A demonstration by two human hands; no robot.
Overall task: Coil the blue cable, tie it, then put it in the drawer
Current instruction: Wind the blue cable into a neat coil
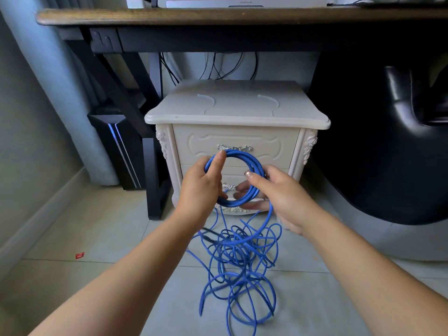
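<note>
Head view: left hand (pixel 203 187), right hand (pixel 284 197) grip blue cable (pixel 242 154); lettering (pixel 245 1) illegible.

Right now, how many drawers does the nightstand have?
2. Upper drawer sits just under the nightstand top; lower drawer is beneath it, partly covered by the blue cable coil. Both closed.

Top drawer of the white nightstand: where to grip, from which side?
The silver handle centred on the top drawer, likely from the front, fingers hooked round it: it is the only part standing off the closed panel.
</note>
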